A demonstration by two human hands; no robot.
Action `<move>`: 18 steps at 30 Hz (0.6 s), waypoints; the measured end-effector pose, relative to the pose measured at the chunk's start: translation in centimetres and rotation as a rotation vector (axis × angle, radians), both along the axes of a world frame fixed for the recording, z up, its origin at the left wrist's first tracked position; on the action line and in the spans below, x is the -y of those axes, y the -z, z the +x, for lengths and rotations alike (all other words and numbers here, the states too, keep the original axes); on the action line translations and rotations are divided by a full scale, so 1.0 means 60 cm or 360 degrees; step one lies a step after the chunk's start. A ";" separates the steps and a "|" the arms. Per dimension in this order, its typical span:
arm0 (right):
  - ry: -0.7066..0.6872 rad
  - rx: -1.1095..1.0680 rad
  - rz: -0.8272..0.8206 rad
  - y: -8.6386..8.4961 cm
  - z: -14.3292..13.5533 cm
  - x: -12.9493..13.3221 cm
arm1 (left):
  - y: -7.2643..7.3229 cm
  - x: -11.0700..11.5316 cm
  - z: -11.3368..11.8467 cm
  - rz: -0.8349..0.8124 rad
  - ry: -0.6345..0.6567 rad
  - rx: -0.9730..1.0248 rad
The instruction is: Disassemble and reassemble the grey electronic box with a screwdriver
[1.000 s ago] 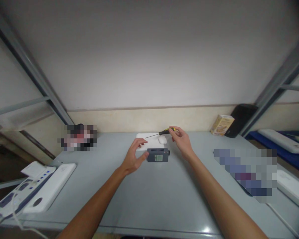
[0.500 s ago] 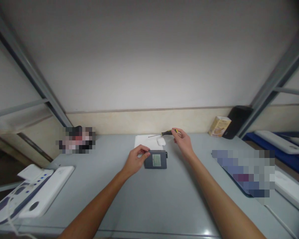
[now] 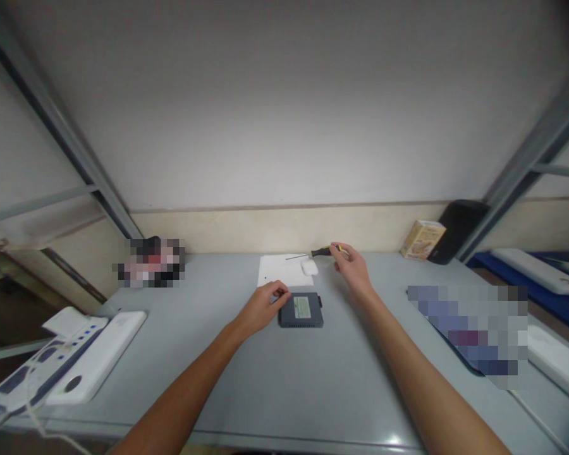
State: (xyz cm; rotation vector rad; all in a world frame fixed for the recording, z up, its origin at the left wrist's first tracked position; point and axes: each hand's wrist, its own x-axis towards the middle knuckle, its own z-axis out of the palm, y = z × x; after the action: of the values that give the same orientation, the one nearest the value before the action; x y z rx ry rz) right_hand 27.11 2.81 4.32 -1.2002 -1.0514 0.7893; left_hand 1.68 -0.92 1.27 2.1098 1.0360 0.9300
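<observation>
A flat dark grey box (image 3: 289, 316) with a pale label on top lies on the table, its slotted edge towards me. My left hand (image 3: 262, 308) has its curled fingers at the box's far left corner, thumb and fingertips closed there. Beyond the box, my right hand (image 3: 354, 272) grips a black and yellow screwdriver (image 3: 321, 251) by the end of its handle. Its thin shaft points left over a white sheet of paper (image 3: 277, 270). On the sheet's right part sits a small white rounded object (image 3: 310, 268). A tiny dark speck shows on the sheet's left side.
White power banks or similar slabs (image 3: 99, 357) and a power strip (image 3: 42, 366) with cables lie at the left. A yellowish carton (image 3: 423, 240) and a black case (image 3: 458, 230) lean near the wall at the right. Blurred-out items occupy both sides.
The dark box has come down flatter, so its slotted near edge shows. The left hand has gone with it. My right hand keeps the screwdriver in nearly the same place.
</observation>
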 end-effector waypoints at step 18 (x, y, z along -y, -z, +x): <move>0.0007 -0.0138 0.0166 -0.020 0.016 0.006 | -0.021 0.001 -0.018 -0.0293 0.0061 0.0020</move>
State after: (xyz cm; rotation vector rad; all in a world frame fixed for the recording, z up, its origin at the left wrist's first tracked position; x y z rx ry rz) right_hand 28.10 2.47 5.54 -1.0705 -1.0065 0.7670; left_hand 0.58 -0.98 2.54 1.9626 1.0304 0.7965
